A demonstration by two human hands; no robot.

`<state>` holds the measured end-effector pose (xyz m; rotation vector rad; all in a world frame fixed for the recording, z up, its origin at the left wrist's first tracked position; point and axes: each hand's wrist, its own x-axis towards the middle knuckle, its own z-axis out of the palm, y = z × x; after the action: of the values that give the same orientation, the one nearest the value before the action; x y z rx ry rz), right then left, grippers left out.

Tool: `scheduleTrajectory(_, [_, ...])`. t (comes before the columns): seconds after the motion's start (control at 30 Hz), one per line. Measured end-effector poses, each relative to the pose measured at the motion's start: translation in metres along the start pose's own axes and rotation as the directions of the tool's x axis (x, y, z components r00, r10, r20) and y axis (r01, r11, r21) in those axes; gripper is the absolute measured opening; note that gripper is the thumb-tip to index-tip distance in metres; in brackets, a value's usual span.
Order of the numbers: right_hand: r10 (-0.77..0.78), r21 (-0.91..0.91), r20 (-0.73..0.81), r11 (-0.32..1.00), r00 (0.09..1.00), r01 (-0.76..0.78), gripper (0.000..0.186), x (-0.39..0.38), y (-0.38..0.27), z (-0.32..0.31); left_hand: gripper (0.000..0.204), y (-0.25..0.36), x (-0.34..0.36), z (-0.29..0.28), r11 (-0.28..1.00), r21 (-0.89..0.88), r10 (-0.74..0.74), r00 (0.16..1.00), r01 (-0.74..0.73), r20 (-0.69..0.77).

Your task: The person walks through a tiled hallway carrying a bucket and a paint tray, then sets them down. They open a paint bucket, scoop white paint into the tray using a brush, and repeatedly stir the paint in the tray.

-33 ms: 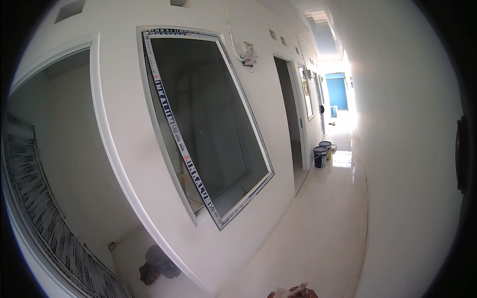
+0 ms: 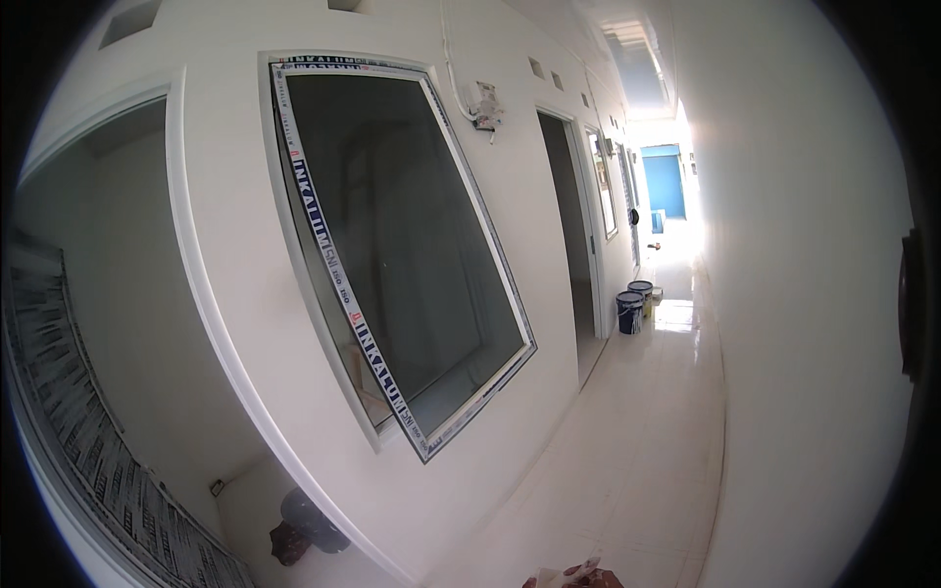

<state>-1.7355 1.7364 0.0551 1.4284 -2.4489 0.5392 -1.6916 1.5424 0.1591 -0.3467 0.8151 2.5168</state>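
At the bottom edge, only the tops of my hands show. My right hand (image 2: pixel 602 578) is closed, its bent fingers around a whitish, crumpled piece (image 2: pixel 552 576) that may be paper or thin plastic. Just a sliver of my left hand (image 2: pixel 531 582) shows at the left side of this piece, its fingers cut off by the picture's edge. Ahead on the left wall, well away from both hands, a tall dark-glass window (image 2: pixel 402 235) stands tilted open. Printed protective tape covers its frame.
A doorway with a white frame (image 2: pixel 186 225) opens at the left, with a dark round container (image 2: pixel 314 519) inside. Paint buckets (image 2: pixel 629 314) stand farther down the corridor's shiny tiled floor (image 2: pixel 627 441). A plain wall (image 2: pixel 814 294) runs along the right.
The view has shifted very slightly, so the window and doorway sit a little farther left. My hands stay at the bottom edge with the whitish piece.
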Motion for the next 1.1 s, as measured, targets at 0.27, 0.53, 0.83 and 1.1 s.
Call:
scheduleTrajectory(0.27, [0.706, 0.854, 0.207, 0.208, 0.678, -0.477, 0.029, 0.152, 0.199, -0.044, 0.062, 0.085, 0.240, -0.004, 0.969, -0.242, -0.033, 0.998, 0.047, 0.062])
scheduleTrajectory(0.53, [0.968, 0.961, 0.051, 0.019, 0.244, -0.276, 0.028, 0.192, 0.469, -0.130, 0.064, 0.193, 0.568, 0.029, 0.823, 0.525, -0.185, 0.977, 0.215, -0.109])
scheduleTrajectory(0.83, [0.994, 0.999, 0.048, -0.048, 0.097, -0.001, 0.027, 0.254, 0.768, -0.136, 0.069, 0.258, 0.849, 0.111, 0.962, 0.191, -0.210, 0.975, 0.194, 0.066])
scheduleTrajectory(1.1, [0.555, 0.683, 0.255, 0.477, 0.792, -0.554, 0.027, 0.394, 1.053, -0.126, 0.061, 0.361, 1.051, 0.152, 0.997, -0.062, -0.037, 0.995, 0.044, 0.096])
